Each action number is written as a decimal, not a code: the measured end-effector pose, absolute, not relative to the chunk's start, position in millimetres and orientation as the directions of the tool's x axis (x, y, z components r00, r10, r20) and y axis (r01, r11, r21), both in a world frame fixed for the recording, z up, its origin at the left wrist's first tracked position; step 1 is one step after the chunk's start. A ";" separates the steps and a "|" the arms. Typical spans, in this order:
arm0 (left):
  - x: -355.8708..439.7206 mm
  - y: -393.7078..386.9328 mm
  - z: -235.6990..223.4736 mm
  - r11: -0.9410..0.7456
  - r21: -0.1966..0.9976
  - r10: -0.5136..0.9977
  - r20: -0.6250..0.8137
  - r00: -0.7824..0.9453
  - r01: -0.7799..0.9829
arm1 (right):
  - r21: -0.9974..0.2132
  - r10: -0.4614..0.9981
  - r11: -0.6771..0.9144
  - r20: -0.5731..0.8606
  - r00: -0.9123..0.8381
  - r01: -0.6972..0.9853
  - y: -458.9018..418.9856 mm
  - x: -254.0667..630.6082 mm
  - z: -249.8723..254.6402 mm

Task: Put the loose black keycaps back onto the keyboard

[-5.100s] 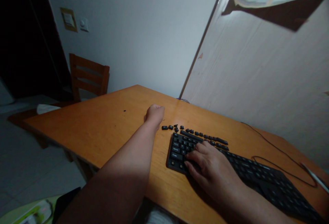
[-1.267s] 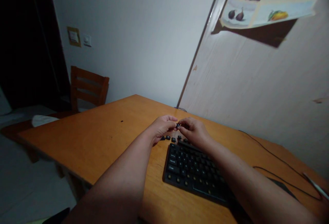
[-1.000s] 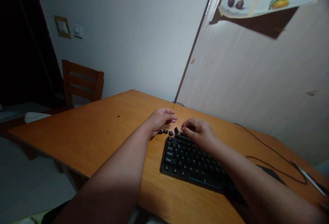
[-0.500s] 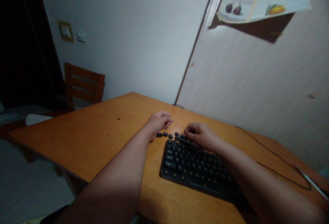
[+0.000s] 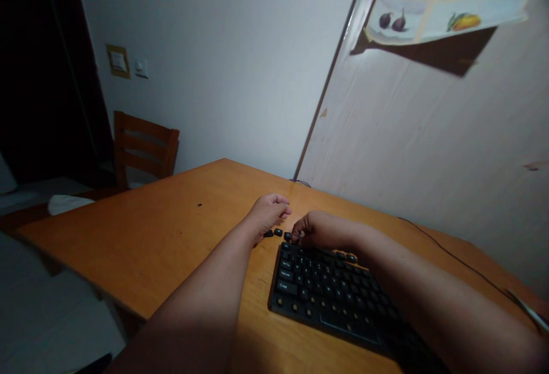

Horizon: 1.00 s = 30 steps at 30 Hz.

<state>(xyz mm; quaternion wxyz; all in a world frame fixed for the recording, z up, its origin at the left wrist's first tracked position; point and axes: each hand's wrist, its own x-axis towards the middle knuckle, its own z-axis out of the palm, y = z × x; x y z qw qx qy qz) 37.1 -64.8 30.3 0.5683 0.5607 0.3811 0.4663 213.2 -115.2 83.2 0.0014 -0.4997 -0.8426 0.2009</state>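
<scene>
A black keyboard (image 5: 330,288) lies on the wooden table, with some bare key positions along its near row. Several loose black keycaps (image 5: 278,232) are lined up behind its far left corner. My right hand (image 5: 315,228) is bent down over this row, fingertips pinched together at a keycap that they mostly cover. To the left, my left hand (image 5: 271,212) rests beside the row, its fingers loosely curled with thumb and fingertips a little apart. Nothing shows between them. More loose keycaps (image 5: 346,257) sit along the keyboard's far edge, partly behind my right wrist.
One small black piece (image 5: 199,205) lies apart on the left of the table (image 5: 171,237). A cable (image 5: 446,248) runs along the right side, near a pale thin stick (image 5: 525,308). Beyond the table's left edge stands a wooden chair (image 5: 143,148); a wall is behind.
My right hand has moved left along the keycap row, uncovering keycaps along the keyboard's far edge. My left hand has stayed about in place. The view has shifted slightly.
</scene>
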 end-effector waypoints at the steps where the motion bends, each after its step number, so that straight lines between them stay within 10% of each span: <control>1: 37.1 -64.4 30.0 -0.061 0.993 0.958 0.087 0.274 -0.104 | -0.334 0.837 0.430 -0.201 -0.509 0.839 -113.7 212.0 83.1; 11: 38.5 -63.8 29.6 -0.061 0.993 0.956 0.089 0.280 -0.106 | -0.348 0.832 0.479 -0.114 -0.544 0.806 -109.6 209.2 75.1; 30: 42.1 -89.6 44.0 0.122 0.950 0.826 0.064 0.560 -0.289 | -0.754 0.929 0.368 0.317 -0.190 0.544 -126.9 226.2 58.8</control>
